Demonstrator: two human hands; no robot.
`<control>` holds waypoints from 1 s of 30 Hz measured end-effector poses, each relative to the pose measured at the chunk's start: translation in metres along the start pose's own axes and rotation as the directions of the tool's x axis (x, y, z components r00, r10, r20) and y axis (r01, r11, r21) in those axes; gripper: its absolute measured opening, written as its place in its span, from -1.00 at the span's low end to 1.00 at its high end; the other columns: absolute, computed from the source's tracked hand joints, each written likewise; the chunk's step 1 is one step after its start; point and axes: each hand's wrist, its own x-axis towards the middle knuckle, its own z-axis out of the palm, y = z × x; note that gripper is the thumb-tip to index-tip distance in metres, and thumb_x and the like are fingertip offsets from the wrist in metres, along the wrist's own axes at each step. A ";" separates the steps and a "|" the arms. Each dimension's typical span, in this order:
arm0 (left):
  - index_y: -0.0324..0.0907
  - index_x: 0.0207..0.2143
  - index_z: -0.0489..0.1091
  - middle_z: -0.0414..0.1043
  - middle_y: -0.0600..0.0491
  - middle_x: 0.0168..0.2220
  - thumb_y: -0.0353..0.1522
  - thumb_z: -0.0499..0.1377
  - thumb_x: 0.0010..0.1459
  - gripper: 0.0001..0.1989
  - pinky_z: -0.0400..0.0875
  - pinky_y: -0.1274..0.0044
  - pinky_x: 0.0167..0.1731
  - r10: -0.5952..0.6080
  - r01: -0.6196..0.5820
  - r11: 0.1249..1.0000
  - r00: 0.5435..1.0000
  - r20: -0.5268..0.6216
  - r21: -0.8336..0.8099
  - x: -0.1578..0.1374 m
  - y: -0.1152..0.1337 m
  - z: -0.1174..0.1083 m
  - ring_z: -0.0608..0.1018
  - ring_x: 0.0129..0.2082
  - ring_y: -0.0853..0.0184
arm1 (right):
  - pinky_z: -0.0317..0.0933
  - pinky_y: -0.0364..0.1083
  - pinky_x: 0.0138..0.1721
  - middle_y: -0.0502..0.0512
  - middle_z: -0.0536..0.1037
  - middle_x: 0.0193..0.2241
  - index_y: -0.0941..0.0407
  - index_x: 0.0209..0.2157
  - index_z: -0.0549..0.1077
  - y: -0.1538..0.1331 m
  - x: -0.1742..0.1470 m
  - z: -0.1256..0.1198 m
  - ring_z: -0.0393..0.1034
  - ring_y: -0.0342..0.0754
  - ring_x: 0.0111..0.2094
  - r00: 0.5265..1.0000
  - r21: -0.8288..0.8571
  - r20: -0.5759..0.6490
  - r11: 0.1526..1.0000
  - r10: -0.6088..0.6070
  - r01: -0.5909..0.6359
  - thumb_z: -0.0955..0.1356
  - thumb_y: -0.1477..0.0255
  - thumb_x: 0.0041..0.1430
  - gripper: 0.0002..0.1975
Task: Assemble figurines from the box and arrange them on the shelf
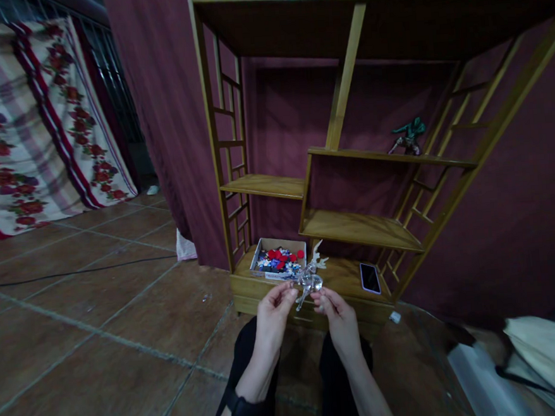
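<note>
A clear, see-through figurine with pale, antler-like branches at its top is held up in front of the shelf. My left hand pinches its left side between thumb and fingertips. On the opposite side, the fingers of my right hand are closed at its lower right edge. Just behind the figurine sits a shallow box of small red, white, blue and dark pieces. The figurine overlaps the box's right front corner, and its fine parts are too small to make out.
A wooden shelf unit rises ahead, with a phone on its lowest board and a green figure higher up. Right are a pale bag and a translucent container. A cable crosses the tiled floor at left.
</note>
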 end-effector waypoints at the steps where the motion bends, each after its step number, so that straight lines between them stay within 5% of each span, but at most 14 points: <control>1: -0.26 -0.25 0.45 0.51 -0.05 -0.30 -0.28 0.29 -0.17 -0.62 0.34 0.50 -0.24 -0.009 0.009 1.000 1.000 0.005 -0.009 -0.001 -0.001 0.001 0.50 -0.32 0.31 | 0.38 -0.04 -0.34 0.15 0.57 -0.32 0.14 -0.22 0.47 0.000 0.000 0.000 0.45 -0.01 -0.34 1.000 0.009 -0.010 1.000 0.003 -0.003 0.29 0.24 0.04 -0.67; 10: -0.25 -0.43 0.50 0.50 -0.03 -0.37 -0.31 0.32 -0.24 -0.75 0.33 0.53 -0.26 0.023 -0.027 0.991 0.999 0.025 0.133 -0.004 -0.007 0.001 0.49 -0.34 0.30 | 0.38 -0.02 -0.33 0.15 0.57 -0.30 0.14 -0.20 0.47 0.000 0.000 0.000 0.45 0.02 -0.30 0.999 0.068 -0.025 0.997 0.022 -0.020 0.31 0.21 0.01 -0.64; 30: -0.20 -0.38 0.44 0.47 -0.02 -0.34 -0.30 0.25 -0.12 -0.79 0.34 0.54 -0.37 0.093 -0.130 0.954 0.985 0.144 0.269 -0.017 -0.011 0.011 0.48 -0.39 0.31 | 0.32 0.01 -0.21 0.10 0.55 -0.24 0.11 -0.24 0.48 0.006 0.002 0.000 0.44 0.03 -0.23 0.994 0.161 0.053 0.981 0.099 -0.106 0.33 0.23 0.00 -0.69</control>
